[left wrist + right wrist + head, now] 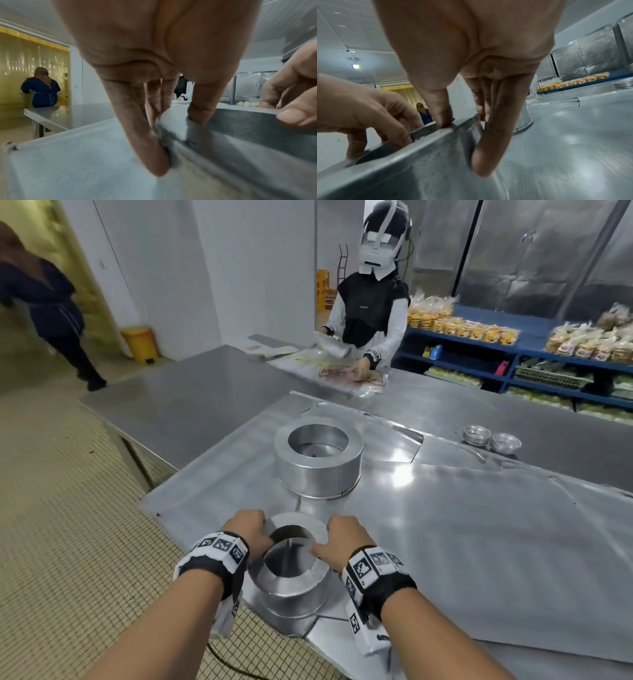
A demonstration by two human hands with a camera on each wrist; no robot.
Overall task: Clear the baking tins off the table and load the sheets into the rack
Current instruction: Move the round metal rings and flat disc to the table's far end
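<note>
A bakery workroom with a tiled floor is seen, its stainless steel table [212, 392] covered by large flat metal baking sheets [479, 525]. At the near edge of the sheets, a round silver baking tin [291, 580] is clamped at its rim from both sides: the left hand [248, 530] is pinched on the left rim, thumb inside and fingers outside, and the right hand [342, 537] is pinched likewise on the right rim. A larger round silver tin [318, 463] stands farther back, apart. Two small stacks of foil cups [491, 438] are seen far right.
</note>
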